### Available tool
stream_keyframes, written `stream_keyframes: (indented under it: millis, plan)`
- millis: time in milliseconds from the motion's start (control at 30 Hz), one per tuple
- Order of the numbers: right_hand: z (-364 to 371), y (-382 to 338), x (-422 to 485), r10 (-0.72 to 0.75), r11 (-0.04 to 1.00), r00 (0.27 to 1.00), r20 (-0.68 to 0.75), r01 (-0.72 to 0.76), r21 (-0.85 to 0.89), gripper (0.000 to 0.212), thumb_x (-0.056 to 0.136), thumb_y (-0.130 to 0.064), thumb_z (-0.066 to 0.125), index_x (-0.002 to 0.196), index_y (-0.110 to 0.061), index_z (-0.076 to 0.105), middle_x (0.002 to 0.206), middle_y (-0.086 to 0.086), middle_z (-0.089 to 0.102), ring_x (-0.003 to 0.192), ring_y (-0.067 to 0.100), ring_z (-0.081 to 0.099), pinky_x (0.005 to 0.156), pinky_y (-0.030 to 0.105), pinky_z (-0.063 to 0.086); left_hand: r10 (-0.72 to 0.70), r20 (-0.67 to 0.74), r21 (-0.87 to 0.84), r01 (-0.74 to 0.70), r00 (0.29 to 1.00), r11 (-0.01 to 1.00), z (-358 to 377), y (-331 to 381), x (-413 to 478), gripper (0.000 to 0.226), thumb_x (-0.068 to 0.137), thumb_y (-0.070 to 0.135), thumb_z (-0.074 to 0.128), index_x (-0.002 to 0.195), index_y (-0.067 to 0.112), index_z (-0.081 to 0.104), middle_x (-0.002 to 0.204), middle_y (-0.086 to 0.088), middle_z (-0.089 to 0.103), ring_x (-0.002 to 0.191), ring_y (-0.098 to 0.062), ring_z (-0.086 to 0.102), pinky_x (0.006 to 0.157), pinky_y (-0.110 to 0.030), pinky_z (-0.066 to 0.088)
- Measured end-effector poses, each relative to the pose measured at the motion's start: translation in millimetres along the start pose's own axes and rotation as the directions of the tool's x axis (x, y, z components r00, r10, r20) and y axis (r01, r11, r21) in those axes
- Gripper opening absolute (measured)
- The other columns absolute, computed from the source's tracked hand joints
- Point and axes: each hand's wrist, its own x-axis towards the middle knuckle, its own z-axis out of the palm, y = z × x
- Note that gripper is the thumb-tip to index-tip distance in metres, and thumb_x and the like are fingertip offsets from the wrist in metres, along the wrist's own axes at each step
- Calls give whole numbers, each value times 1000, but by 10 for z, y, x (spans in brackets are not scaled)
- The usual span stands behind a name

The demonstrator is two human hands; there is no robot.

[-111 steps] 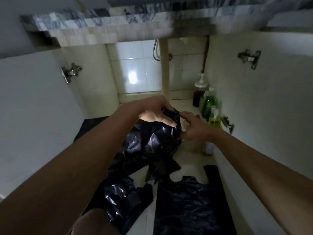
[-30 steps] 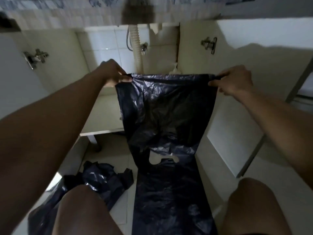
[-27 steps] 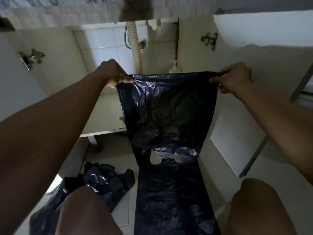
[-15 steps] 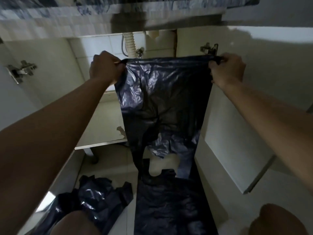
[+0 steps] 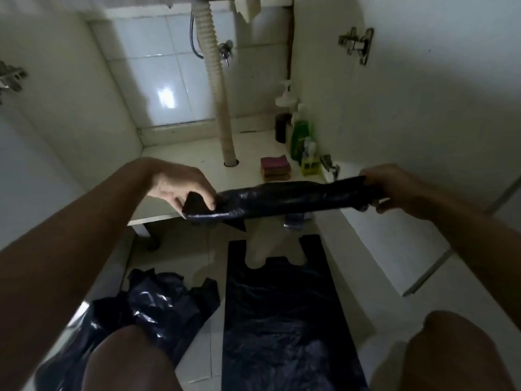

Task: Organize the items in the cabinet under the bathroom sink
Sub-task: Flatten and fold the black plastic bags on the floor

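**Black bag stretched between two hands at the open sink cabinet**

A person crouches in front of the open white cabinet [image 5: 197, 162] under the sink. Both hands hold one crumpled black plastic bag [image 5: 284, 198], gathered into a long, narrow band that runs nearly level across the front edge of the cabinet floor. The left hand [image 5: 180, 184] pinches the band's left end, thumb and fingers closed on the plastic. The right hand [image 5: 392, 184] is wrapped around the right end in a closed fist.

Inside the cabinet, a ribbed beige drain hose [image 5: 217, 88] drops from the top down through a hole in the floor panel. A stacked pair of sponges, pink on top [image 5: 275, 167], sits to the right of that hole. Along the right wall stands a row of bottles: a dark pump bottle with a white head [image 5: 283, 122] at the back, a green bottle [image 5: 300, 139] in front of it, and a yellow-green bottle [image 5: 310, 162] nearest the door. Their contents cannot be made out. The left part of the cabinet floor is bare.

On the tiled floor [image 5: 180, 255] in front, a flat black handled bag [image 5: 284, 311] lies spread out, its handles pointing toward the cabinet. To its left lies a rumpled heap of black plastic bags [image 5: 146, 306], partly behind the person's left knee [image 5: 127, 362]. The right cabinet door [image 5: 423, 136] stands open, with a metal hinge [image 5: 355, 45] near its top.
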Motion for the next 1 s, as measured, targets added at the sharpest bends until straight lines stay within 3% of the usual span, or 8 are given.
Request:
stream_keyframes:
  millis: [167, 267, 400, 633, 700, 800, 867, 1000]
  plan:
    - [212, 530, -66, 385, 916, 873, 299, -324, -234, 22, 94, -12, 52, 100, 0, 69, 91, 20, 69, 73, 29, 65, 65, 37, 59, -211, 172, 86, 199, 962, 976, 573, -143, 406, 13, 82, 14, 73, 94, 17, 74, 114, -10, 67, 109, -30, 64, 94, -48, 55]
    - [440, 876, -118, 532, 841, 783, 322, -446, -306, 26, 89, -12, 56, 104, 4, 70, 96, 24, 73, 83, 38, 71, 83, 49, 61, -336, 248, 192, 294, 909, 936, 942, -264, 639, 26, 78, 22, 76, 102, 24, 65, 128, -5, 54, 118, -28, 55, 102, -46, 49]
    - [753, 1302, -218, 662, 742, 674, 326, -533, -406, 27, 86, -12, 56, 102, 4, 71, 95, 22, 74, 88, 36, 73, 91, 47, 58, -401, 308, 240, 338, 863, 910, 1402, -439, 851, 54, 74, 30, 76, 125, 25, 57, 140, -5, 44, 121, -27, 48, 98, -41, 51]
    - [1155, 1994, -382, 779, 625, 498, 380, -578, -524, 25, 87, -10, 53, 92, 4, 73, 89, 19, 76, 98, 30, 73, 99, 38, 53, -432, 374, 308, 330, 820, 892, 2070, -685, 1012, 31, 77, 29, 71, 106, 25, 59, 122, -7, 58, 112, -24, 58, 99, -43, 51]
    - [1241, 2182, -406, 800, 598, 485, 352, -597, -535, 28, 88, -11, 49, 101, 7, 68, 93, 22, 74, 96, 33, 73, 96, 39, 54, -410, 399, 305, 304, 820, 903, 2207, -700, 1021, 18, 86, 22, 65, 104, 18, 60, 112, -6, 57, 98, -19, 59, 80, -27, 59]
    - [1343, 2358, -462, 814, 576, 462, 351, -572, -584, 30, 90, -16, 46, 109, 1, 64, 104, 20, 72, 95, 32, 74, 97, 41, 53, -394, 441, 352, 249, 806, 902, 2404, -716, 1023, 23, 96, 11, 54, 118, 12, 53, 101, -6, 48, 74, -11, 48, 37, -12, 44]
    - [1400, 2421, -510, 815, 573, 454, 359, -544, -613, 29, 93, -21, 44, 103, -5, 66, 101, 15, 74, 91, 28, 75, 98, 41, 53, -389, 447, 389, 216, 805, 896, 2512, -751, 1012, 26, 95, 13, 55, 121, 12, 54, 112, -8, 49, 76, -13, 49, 35, -12, 42]
    - [1476, 2488, -566, 824, 549, 442, 354, -472, -689, 36, 92, -28, 41, 109, -8, 66, 96, 12, 77, 89, 22, 75, 92, 36, 53, -386, 427, 416, 202, 817, 887, 2631, -834, 1008, 44, 92, 21, 61, 135, 13, 54, 143, -11, 42, 122, -26, 50, 44, -15, 47]
